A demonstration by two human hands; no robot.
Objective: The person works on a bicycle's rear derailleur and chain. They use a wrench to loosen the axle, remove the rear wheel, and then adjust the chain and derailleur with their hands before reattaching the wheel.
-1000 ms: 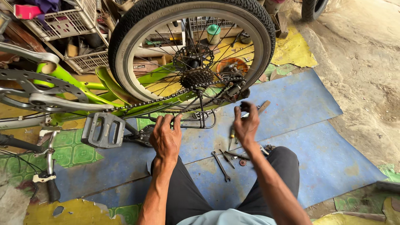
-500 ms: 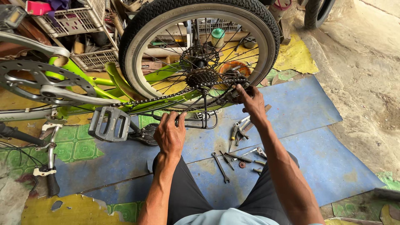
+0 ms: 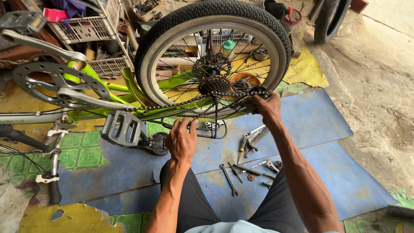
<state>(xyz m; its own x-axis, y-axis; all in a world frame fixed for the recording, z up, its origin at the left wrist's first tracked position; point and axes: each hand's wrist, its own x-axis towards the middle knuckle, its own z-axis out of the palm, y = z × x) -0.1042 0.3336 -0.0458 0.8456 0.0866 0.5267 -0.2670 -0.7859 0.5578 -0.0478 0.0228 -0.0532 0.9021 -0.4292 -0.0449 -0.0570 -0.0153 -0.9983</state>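
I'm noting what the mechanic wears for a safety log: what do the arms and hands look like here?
Both forearms are bare, with no sleeves showing. The left hand and right hand wear no gloves, and no watch or wristband is visible.

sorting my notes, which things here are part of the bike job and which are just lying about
In hand: right hand on rear derailleur; left hand at chain; rear wheel; cassette.
Lying about: wrenches, pliers, wire baskets, pedal.

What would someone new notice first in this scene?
The big rear wheel of an upturned green bicycle fills the top middle. The right hand grips the chain by the derailleur at its lower right, while the left hand touches the frame below. Loose tools lie on the blue mat between the knees.
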